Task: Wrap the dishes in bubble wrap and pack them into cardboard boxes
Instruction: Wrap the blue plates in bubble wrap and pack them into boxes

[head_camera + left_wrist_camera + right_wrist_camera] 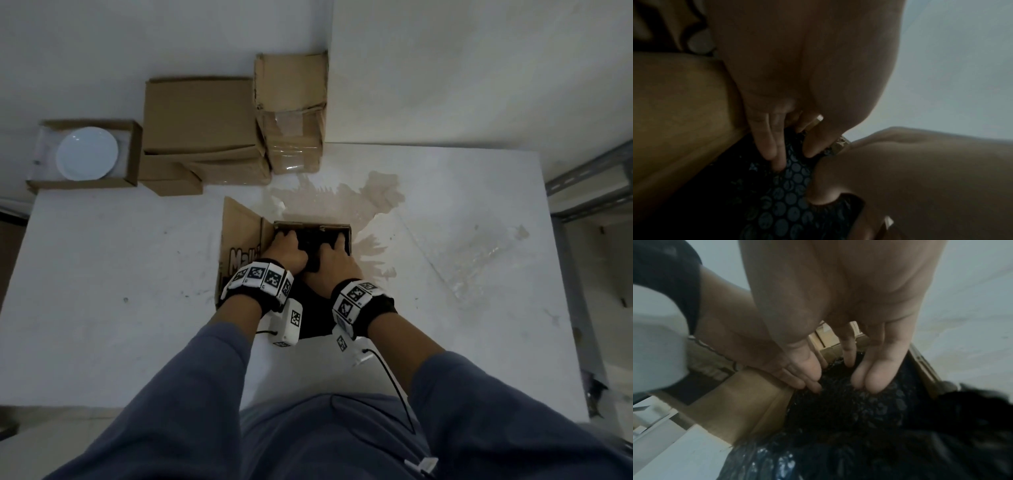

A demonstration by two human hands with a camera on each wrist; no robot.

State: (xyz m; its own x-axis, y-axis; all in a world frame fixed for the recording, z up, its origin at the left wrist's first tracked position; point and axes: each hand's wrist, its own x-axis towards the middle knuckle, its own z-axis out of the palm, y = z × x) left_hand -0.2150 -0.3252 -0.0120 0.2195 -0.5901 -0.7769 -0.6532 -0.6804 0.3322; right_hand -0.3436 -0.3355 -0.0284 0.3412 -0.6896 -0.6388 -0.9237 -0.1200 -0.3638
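An open cardboard box (347,233) stands at the middle of the white table, its printed flap (239,240) folded out to the left. Inside it lies a bundle of black bubble wrap (310,246); what it wraps is hidden. My left hand (289,248) and right hand (337,257) reach into the box side by side. In the left wrist view my left hand (789,155) pushes fingers and thumb down into the bubble wrap (789,186) beside the box wall (684,121). In the right wrist view my right hand (838,386) presses straight fingers onto the wrap (849,410).
A white plate (87,153) lies in an open box (133,154) at the far left. Stacked cardboard boxes (202,130) and a taped box (294,137) stand at the back against the wall. A brownish stain (342,195) spreads behind the open box. A metal frame (589,185) borders the right.
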